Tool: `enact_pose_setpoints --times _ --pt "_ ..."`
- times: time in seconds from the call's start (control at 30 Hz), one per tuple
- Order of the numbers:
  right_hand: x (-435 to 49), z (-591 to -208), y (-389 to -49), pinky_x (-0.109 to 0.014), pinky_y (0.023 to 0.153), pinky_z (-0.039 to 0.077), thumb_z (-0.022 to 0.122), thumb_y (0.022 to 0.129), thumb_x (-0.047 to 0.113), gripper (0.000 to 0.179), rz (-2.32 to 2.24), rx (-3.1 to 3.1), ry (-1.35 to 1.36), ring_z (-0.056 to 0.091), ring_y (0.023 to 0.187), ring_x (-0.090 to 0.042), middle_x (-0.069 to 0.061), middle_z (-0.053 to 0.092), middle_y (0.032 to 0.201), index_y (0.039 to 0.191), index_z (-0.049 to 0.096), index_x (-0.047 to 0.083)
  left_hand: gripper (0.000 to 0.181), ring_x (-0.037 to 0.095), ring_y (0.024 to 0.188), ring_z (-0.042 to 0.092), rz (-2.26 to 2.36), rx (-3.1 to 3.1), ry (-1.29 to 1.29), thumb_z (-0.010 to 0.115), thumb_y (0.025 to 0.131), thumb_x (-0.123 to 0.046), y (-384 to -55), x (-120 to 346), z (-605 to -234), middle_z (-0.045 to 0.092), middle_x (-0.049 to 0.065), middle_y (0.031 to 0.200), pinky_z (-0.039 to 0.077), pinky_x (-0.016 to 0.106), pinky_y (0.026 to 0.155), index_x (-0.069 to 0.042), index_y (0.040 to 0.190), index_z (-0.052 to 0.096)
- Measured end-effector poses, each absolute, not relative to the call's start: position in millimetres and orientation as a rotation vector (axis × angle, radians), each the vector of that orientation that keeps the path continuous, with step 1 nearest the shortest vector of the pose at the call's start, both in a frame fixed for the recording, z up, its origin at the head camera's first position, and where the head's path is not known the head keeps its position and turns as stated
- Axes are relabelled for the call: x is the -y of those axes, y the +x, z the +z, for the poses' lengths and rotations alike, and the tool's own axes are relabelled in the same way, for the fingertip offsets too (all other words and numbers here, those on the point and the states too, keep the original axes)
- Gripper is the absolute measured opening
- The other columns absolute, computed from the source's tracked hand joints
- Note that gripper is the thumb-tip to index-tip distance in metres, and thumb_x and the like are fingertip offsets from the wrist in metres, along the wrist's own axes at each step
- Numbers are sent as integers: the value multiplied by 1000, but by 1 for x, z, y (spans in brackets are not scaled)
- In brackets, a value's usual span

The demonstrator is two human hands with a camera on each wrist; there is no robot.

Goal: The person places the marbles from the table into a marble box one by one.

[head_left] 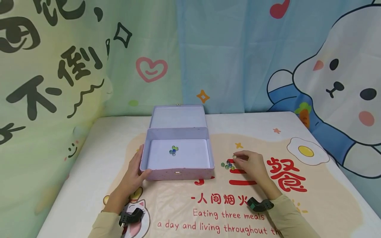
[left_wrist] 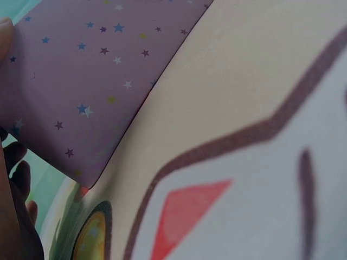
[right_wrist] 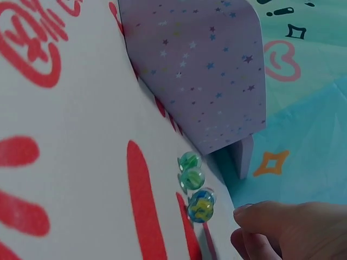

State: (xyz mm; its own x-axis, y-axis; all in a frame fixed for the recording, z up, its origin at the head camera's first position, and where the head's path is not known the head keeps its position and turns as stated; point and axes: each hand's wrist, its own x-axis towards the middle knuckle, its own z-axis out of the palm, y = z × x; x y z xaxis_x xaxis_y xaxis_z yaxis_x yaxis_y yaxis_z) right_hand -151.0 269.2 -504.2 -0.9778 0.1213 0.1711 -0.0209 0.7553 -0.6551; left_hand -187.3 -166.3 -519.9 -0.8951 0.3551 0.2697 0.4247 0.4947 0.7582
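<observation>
A lilac box [head_left: 178, 174] with a star pattern stands on the table, its lid [head_left: 178, 117] tipped back. Inside lies a small cluster of glass marbles [head_left: 174, 151]. My left hand [head_left: 134, 172] grips the box's front left corner, thumb at the front rim and fingers along the left side. To the right of the box, more green and blue marbles [head_left: 227, 165] rest on the tablecloth; several show in the right wrist view as glass marbles [right_wrist: 193, 179]. Just above them my right hand [head_left: 250, 163] pinches what looks like a pale marble, mostly hidden by the fingertips.
The printed tablecloth [head_left: 226, 216] carries red lettering, a fried egg picture and a cartoon cat. Behind the table hangs a curtain [head_left: 214, 59] with a cartoon bear and hearts. A black strap with a device sits on each wrist.
</observation>
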Motion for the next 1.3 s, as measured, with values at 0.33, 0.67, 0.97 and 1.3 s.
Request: enact_pose_setpoints --times 0.33,0.67,0.97,1.3 --pt "-261 -496 -154 -36 82 55 72 84 18 25 1098 2773 -102 68 97 -26 -9 72 103 108 71 10 92 40 145 12 -1384 2595 -729 62 85 -34 -189 168 -522 13 15 159 12 70 107 -28 154 2" --pt "-250 -488 -153 -34 81 55 72 84 18 26 1131 2782 -93 69 96 -25 -9 72 102 109 70 11 91 40 144 13 -1384 2585 -732 62 85 -30 -188 167 -521 14 14 159 11 68 108 -22 154 5" --pt "-245 -483 -154 -39 64 56 73 83 18 23 1140 2727 -39 71 86 -19 -4 74 94 105 71 13 90 41 144 13 -1386 2587 -723 61 85 -34 -188 167 -521 14 13 159 11 68 109 -11 154 8" --pt "-240 -472 -158 -23 71 56 72 85 19 24 1220 2749 5 72 83 -17 -8 72 100 108 71 12 90 40 144 12 -1377 2598 -714 61 85 -30 -188 167 -522 12 15 159 11 69 108 -25 154 4"
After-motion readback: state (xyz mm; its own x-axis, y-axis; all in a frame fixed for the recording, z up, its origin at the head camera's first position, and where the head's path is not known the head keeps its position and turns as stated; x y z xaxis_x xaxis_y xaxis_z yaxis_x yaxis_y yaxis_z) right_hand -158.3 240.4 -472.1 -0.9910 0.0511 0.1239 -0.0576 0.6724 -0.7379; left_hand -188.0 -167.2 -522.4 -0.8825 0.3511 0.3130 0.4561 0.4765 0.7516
